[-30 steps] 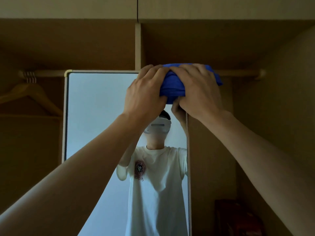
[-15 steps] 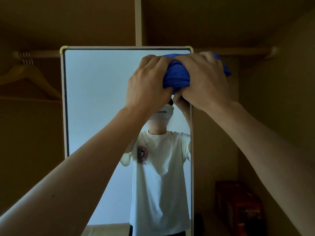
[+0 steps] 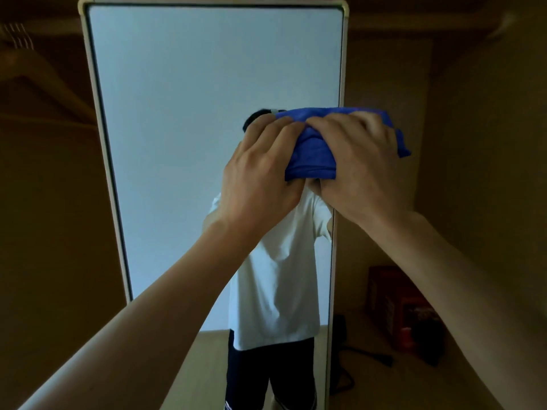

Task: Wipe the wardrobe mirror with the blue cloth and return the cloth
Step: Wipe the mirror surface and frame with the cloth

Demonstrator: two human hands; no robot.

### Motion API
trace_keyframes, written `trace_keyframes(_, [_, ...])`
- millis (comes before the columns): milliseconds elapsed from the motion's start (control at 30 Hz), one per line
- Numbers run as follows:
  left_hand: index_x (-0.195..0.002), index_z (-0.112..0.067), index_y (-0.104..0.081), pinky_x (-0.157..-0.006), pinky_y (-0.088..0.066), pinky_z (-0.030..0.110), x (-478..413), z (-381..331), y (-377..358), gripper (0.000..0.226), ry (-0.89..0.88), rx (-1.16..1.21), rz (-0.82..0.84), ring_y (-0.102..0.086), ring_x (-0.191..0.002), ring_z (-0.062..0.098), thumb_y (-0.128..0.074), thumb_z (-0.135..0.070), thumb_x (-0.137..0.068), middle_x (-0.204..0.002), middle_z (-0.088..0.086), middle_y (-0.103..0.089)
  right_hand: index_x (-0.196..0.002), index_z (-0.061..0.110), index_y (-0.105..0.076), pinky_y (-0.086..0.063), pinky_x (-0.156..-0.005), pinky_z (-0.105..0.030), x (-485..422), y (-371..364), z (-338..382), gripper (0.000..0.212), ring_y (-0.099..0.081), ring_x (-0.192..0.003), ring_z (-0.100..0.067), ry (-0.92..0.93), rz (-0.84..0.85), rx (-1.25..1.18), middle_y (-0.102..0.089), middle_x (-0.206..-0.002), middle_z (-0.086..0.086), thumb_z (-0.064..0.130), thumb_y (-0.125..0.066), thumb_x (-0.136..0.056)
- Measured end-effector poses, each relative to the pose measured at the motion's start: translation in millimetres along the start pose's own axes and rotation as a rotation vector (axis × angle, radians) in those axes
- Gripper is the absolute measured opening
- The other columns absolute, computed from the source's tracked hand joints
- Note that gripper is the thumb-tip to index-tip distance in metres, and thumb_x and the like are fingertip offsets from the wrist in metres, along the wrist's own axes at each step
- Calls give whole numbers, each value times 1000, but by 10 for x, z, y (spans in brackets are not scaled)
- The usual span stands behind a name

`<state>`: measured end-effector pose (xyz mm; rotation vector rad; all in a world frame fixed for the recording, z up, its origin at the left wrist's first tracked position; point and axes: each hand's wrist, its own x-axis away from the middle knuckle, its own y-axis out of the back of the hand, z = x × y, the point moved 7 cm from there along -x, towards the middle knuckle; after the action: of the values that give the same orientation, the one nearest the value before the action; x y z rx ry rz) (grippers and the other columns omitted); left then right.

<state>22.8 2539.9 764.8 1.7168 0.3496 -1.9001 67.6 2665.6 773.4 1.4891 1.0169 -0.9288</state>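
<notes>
Blue cloth [image 3: 313, 156] under both hands, against mirror [image 3: 192, 143]

Mirror [image 3: 183, 143]: tall, rectangular, pale cream frame with rounded top corners, standing upright inside a brown wardrobe. The glass shows a pale wall and a person in a white T-shirt and dark trousers; bottom edge out of view. Cloth [image 3: 313, 155]: bright blue, bunched into a thick wad, held at the mirror's right side in its upper half, over the right frame edge, with one end sticking out past the frame to the right. Left hand [image 3: 260, 179] and right hand [image 3: 361, 170] both grip it side by side, fingers curled over the top. Whether the cloth touches the glass cannot be told.
</notes>
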Motion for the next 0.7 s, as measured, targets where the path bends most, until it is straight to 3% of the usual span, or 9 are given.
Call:
trace_keyframes(233, [-128,-3,-68,-100,-55,40,533,-57,-96,46,25,18,30,-55,-134,33,-70,-11,-83,-134,10,-67,-143,21,-52,-32,-108,-43,532,-167,88,59,-47,-130,-29,-18,2,6,-57,-141,0,29,-68,-87])
trace_keyframes(700, [-134,-3,-65,-110,-47,53,1822,-177,-326,48,124,115,154,-48,-143,34,-72,-13,-88,-144,12,-61,-146,23,-47,-35,-110,-48,1748,-599,287,68,-43,-135,-29,-85,107,-5,-52,-146,-2,20,-67,-81])
